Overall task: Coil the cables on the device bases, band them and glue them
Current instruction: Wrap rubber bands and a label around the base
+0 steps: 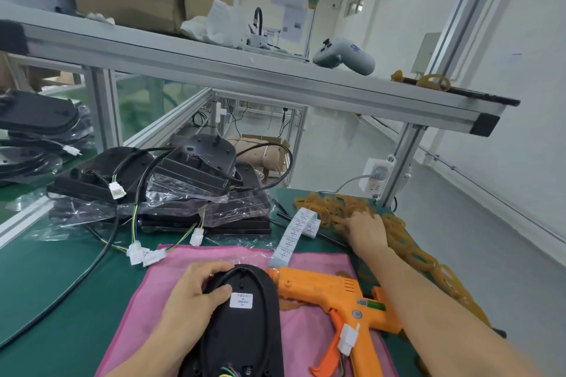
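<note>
Left hand (191,294) presses the coiled cable onto the black oval device base (245,324); keep it pinned while the right hand (366,231), fingers spread, singles one band from the tan rubber-band pile (333,205).

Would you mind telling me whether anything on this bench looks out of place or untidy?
The rubber bands lie loose in a sprawling heap along the mat's right edge, some trailing toward the table edge. The label strip is unrolled across the bench, and the waiting bases are stacked askew, cables tangled.
</note>
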Available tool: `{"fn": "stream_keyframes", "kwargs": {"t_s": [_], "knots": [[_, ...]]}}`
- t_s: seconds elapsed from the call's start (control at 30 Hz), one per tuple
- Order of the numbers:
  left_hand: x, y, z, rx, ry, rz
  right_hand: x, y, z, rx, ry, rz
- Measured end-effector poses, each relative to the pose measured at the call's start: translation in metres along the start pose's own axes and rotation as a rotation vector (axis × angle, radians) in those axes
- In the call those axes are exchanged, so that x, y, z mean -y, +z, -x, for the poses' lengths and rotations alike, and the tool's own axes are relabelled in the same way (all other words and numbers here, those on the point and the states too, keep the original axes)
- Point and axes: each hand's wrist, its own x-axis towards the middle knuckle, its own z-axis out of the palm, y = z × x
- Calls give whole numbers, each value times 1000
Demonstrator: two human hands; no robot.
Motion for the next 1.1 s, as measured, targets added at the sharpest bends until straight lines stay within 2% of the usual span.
{"fn": "stream_keyframes", "kwargs": {"t_s": [0.07,0.1,0.17,0.23,0.27,0.33,0.43,0.53,0.63,0.7,0.77,0.8,0.83,0.9,0.97,1.03,1.1], "knots": [[-3,-1,2,8,-21,-29,4,-8,6,-106,23,-71],[-6,-2,3,7,-17,-56,6,-14,9,-149,58,-187],[-14,-4,5,-39,83,-173,12,-36,22,-148,197,-672],[-29,-2,4,-95,292,-280,25,-65,45,-14,270,-1339],[-38,2,2,-92,378,-292,34,-77,59,99,243,-1598],[-58,14,-2,-20,441,-248,53,-93,86,319,101,-1945],[-77,32,-5,128,431,-118,75,-108,116,542,-29,-2188],[-83,34,0,219,443,1,82,-114,130,613,-107,-2431],[-80,23,2,185,443,-23,79,-118,132,596,-113,-2670],[-69,10,-3,96,373,-77,78,-116,131,489,-60,-2547],[-56,-11,-10,-42,250,-163,77,-108,132,405,7,-2159],[-46,-23,-14,-65,185,-230,77,-101,135,415,36,-1952],[-37,-32,-15,-36,121,-309,78,-96,139,453,38,-1772],[-19,-41,-17,143,25,-437,80,-84,148,563,-39,-1485],[-14,-36,-13,273,-60,-487,86,-76,155,595,-113,-1294],[-12,-28,-10,279,-114,-481,93,-73,158,543,-130,-1113],[-9,-22,-9,189,-110,-466,101,-72,160,502,-98,-986]]}}
